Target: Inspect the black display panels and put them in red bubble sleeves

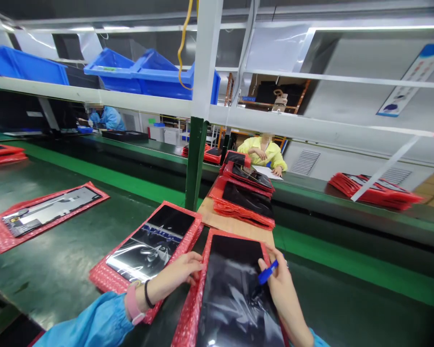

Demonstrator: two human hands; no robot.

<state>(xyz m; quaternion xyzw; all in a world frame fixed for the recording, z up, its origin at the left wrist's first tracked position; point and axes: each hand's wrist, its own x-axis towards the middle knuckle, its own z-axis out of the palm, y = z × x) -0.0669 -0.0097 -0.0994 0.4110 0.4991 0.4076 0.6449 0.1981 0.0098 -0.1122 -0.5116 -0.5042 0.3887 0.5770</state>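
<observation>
In front of me a dark, glossy flat screen panel [235, 289] lies on a red bubble-wrap bag [189, 313], its near end cut off by the frame. My left hand [186, 270] has bent fingers at the bag's left edge and seems to pinch it. My right hand [281, 282] is closed around a small blue pen-like object [268, 273], with its fingertips at the panel's upper right edge. To the left, a second panel [155, 241] rests on its own red bubble bag [106, 273]. Farther left is a panel with a silver back [54, 209] on red wrap.
Beyond my hands, a stack of red-wrapped panels [244, 202] sits on a wooden board [217, 218]. A green-and-white post [195, 164] rises beside it. More red bags [374, 190] lie right. Blue bins [159, 74] stand on the overhead shelf. A person in yellow [264, 152] sits opposite.
</observation>
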